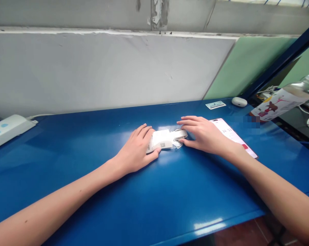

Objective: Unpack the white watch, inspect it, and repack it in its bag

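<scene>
A small clear plastic packet (162, 140) lies flat on the blue table. Inside it are a white piece with a small square printed code and, at the right end, a white band or cable bent into a loop. My left hand (137, 147) grips the packet's left end, thumb along the near edge and fingers over the far side. At the looped end, my right hand (204, 135) has its thumb against the near side and its fingers around the far side. Part of the packet's left end is hidden under my left hand.
Beside my right wrist lies a lit phone (232, 136). Behind it are a card (215, 105) and a white earbud case (239, 101). A labelled bottle (280, 102) leans at right. A white power strip (12, 130) sits far left; a wall (105, 71) borders the table (154, 205).
</scene>
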The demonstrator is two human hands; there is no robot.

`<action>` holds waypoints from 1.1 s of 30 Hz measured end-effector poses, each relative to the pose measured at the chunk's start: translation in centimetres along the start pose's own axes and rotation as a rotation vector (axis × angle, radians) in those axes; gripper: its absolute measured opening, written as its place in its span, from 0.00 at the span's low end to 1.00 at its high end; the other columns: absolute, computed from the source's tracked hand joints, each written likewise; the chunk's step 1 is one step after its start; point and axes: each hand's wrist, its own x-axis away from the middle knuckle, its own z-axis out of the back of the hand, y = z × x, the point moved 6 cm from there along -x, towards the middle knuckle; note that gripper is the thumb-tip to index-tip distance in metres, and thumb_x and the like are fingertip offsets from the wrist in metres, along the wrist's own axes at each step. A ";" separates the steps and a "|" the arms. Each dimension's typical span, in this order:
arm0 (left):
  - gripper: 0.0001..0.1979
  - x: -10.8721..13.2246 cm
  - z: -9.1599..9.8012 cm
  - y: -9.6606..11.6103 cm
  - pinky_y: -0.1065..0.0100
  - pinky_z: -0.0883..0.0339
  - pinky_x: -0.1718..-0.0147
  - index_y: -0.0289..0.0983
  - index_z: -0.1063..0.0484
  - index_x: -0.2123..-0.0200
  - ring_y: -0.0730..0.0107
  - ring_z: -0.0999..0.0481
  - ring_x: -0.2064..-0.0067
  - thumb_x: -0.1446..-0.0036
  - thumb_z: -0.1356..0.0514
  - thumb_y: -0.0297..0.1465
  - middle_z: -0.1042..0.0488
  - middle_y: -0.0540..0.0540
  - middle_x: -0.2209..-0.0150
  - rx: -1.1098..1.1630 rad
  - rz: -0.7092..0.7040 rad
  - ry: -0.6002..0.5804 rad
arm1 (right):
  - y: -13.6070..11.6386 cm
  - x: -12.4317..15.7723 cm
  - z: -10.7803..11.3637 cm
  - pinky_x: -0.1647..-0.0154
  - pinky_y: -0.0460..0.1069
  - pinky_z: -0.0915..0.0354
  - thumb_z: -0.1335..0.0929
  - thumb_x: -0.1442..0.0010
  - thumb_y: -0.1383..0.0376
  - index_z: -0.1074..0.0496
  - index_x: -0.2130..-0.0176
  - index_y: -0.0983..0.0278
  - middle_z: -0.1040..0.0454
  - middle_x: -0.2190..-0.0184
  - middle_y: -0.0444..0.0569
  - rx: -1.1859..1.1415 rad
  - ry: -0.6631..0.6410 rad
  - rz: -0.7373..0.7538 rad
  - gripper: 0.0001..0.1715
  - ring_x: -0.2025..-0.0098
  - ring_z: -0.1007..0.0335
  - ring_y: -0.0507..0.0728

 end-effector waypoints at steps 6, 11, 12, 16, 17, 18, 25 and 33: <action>0.28 0.0 0.1 0.1 0.42 0.43 0.36 0.31 0.37 0.40 0.39 0.43 0.31 0.36 0.45 0.44 0.34 0.30 0.38 0.011 0.001 0.003 | 0.6 0.2 0.0 0.47 0.62 0.27 0.28 0.40 0.57 0.20 0.64 0.64 0.19 0.50 0.58 -0.063 -0.077 -0.044 0.12 0.44 0.25 0.69; 0.27 0.0 0.1 0.1 0.42 0.43 0.36 0.32 0.37 0.40 0.39 0.42 0.32 0.36 0.44 0.43 0.34 0.30 0.38 0.030 0.002 0.003 | 0.0 0.1 -0.1 0.46 0.63 0.28 0.31 0.37 0.59 0.20 0.67 0.64 0.20 0.50 0.59 -0.088 -0.117 -0.051 0.14 0.44 0.25 0.69; 0.27 0.0 0.1 0.1 0.42 0.43 0.36 0.32 0.37 0.40 0.39 0.42 0.32 0.36 0.44 0.42 0.34 0.30 0.38 0.029 0.002 0.003 | -0.2 0.1 -0.1 0.46 0.63 0.28 0.31 0.36 0.58 0.20 0.67 0.64 0.19 0.50 0.59 -0.082 -0.120 -0.047 0.15 0.44 0.25 0.69; 0.28 0.0 0.0 0.1 0.43 0.44 0.35 0.30 0.37 0.40 0.39 0.42 0.32 0.36 0.45 0.43 0.34 0.29 0.38 0.015 -0.007 0.007 | -0.4 0.1 -0.4 0.48 0.63 0.27 0.30 0.37 0.55 0.20 0.68 0.65 0.18 0.53 0.59 -0.027 -0.093 -0.077 0.17 0.47 0.24 0.69; 0.29 0.0 0.0 0.1 0.43 0.44 0.35 0.30 0.38 0.40 0.39 0.42 0.32 0.36 0.45 0.43 0.34 0.29 0.38 0.011 -0.009 0.007 | -0.3 0.1 -0.5 0.47 0.63 0.27 0.29 0.37 0.56 0.19 0.68 0.65 0.18 0.53 0.59 -0.016 -0.080 -0.093 0.16 0.47 0.24 0.69; 0.29 0.0 0.0 0.0 0.43 0.44 0.35 0.29 0.38 0.40 0.39 0.42 0.32 0.36 0.45 0.43 0.34 0.29 0.38 0.008 -0.010 0.007 | -0.3 0.2 -0.6 0.46 0.64 0.28 0.29 0.37 0.56 0.19 0.65 0.66 0.19 0.52 0.60 -0.007 -0.060 -0.107 0.16 0.45 0.25 0.70; 0.29 0.1 -0.1 0.0 0.42 0.44 0.35 0.29 0.38 0.39 0.39 0.42 0.32 0.36 0.45 0.43 0.35 0.29 0.37 0.003 -0.014 0.007 | -0.4 0.4 -0.9 0.36 0.70 0.38 0.31 0.35 0.59 0.27 0.45 0.64 0.39 0.33 0.63 -0.133 0.041 -0.052 0.21 0.29 0.47 0.72; 0.28 -0.1 0.0 0.0 0.41 0.42 0.36 0.33 0.37 0.40 0.38 0.42 0.32 0.37 0.44 0.44 0.33 0.31 0.38 0.023 -0.005 0.018 | -0.1 0.4 -2.1 0.38 0.67 0.34 0.31 0.35 0.60 0.27 0.49 0.60 0.33 0.36 0.61 -0.319 -0.009 -0.110 0.16 0.34 0.38 0.69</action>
